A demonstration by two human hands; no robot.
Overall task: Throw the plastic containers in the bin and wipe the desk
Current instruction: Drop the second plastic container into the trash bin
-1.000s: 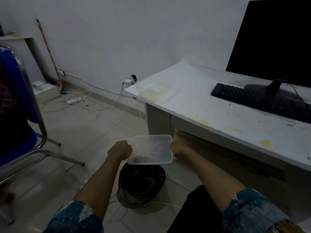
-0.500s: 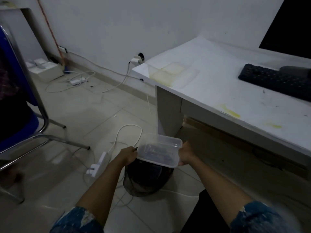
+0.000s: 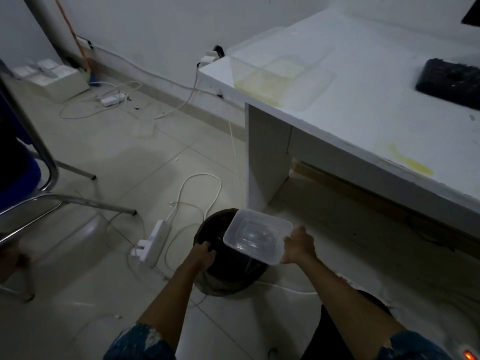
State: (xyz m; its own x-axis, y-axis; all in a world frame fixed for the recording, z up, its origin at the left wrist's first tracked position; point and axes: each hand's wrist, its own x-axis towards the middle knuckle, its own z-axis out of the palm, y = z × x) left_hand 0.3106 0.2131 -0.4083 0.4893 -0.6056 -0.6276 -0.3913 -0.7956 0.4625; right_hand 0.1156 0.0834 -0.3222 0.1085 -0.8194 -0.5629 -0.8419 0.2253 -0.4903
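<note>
A clear plastic container (image 3: pixel 255 236) hangs tilted just over the mouth of the dark round bin (image 3: pixel 228 283) on the floor. My right hand (image 3: pixel 297 245) grips the container's right edge. My left hand (image 3: pixel 204 254) is off the container, with its fingers curled at the bin's left rim. A second clear container (image 3: pixel 272 71), smeared yellow inside, stands on the left corner of the white desk (image 3: pixel 363 120), with a flat clear lid (image 3: pixel 311 87) beside it. A yellow stain (image 3: pixel 410 162) marks the desk near its front edge.
A white power strip (image 3: pixel 153 241) and loose cables lie on the tiled floor left of the bin. A blue metal-framed chair (image 3: pixel 28 178) stands at the far left. A black keyboard (image 3: pixel 452 81) is on the desk at right. A broom (image 3: pixel 75 40) leans against the wall.
The container has come down over the bin's mouth. My left hand let go of it and moved to the bin's rim; only my right hand holds it now. The view tilted down.
</note>
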